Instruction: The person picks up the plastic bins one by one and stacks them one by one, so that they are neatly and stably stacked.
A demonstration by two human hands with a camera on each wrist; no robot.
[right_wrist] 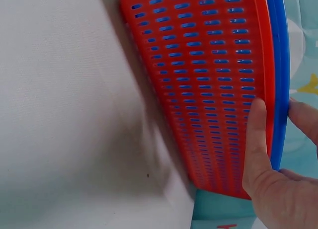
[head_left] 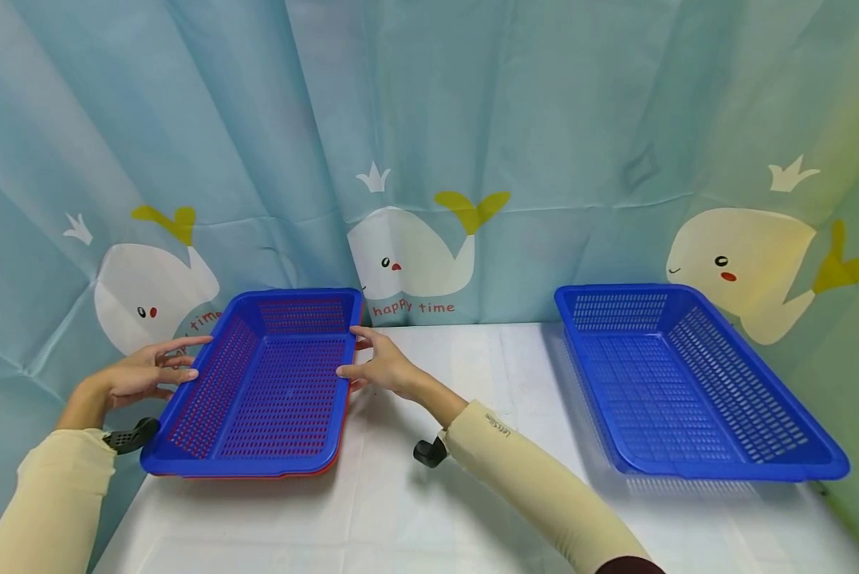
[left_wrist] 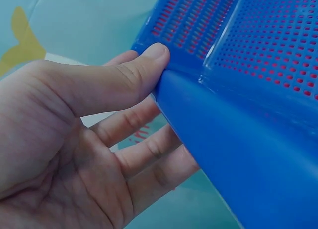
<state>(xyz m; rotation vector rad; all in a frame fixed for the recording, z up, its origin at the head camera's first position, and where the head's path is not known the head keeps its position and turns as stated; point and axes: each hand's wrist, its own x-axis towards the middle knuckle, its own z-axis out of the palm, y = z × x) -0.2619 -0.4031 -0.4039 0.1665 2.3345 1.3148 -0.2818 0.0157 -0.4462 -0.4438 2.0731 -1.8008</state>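
A blue plastic basket (head_left: 285, 399) sits nested inside a red basket (right_wrist: 208, 90), whose colour shows through the blue holes. My left hand (head_left: 142, 375) holds the stack at its left rim. In the left wrist view, that thumb (left_wrist: 156, 55) lies on the blue rim while the other fingers extend below it. On the opposite side, my right hand (head_left: 386, 367) grips the right rim. The right wrist view has one finger (right_wrist: 256, 134) against the red outer wall and another at the blue rim. The left wrist view does not show the red rim.
Another blue basket (head_left: 687, 470) stands apart on the right side of the white-covered table (head_left: 458, 510). A blue curtain (head_left: 472, 104) printed with whales hangs right behind the table and along its sides.
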